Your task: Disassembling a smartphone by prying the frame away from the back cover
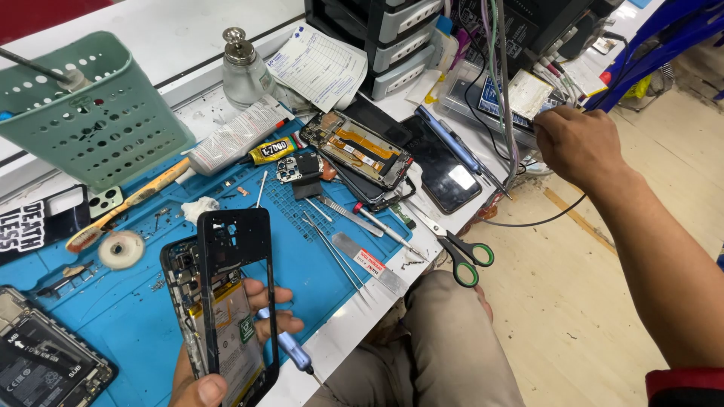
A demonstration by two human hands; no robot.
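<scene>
My left hand (226,354) grips an opened black phone (219,309) with its black middle frame (235,249) lifted off the top; the battery and circuit board show inside. A small blue-handled screwdriver (290,350) sits under the fingers of that hand. My right hand (577,143) reaches far right to the cluttered bench edge, fingers closed among cables near a small white box (528,92); what it pinches is hidden.
A blue work mat (302,256) carries tweezers, a metal pry tool (369,264), a glue tube (271,151) and a second opened phone (358,151). Scissors (460,252) lie at the bench edge. A green perforated basket (90,113) stands at the back left.
</scene>
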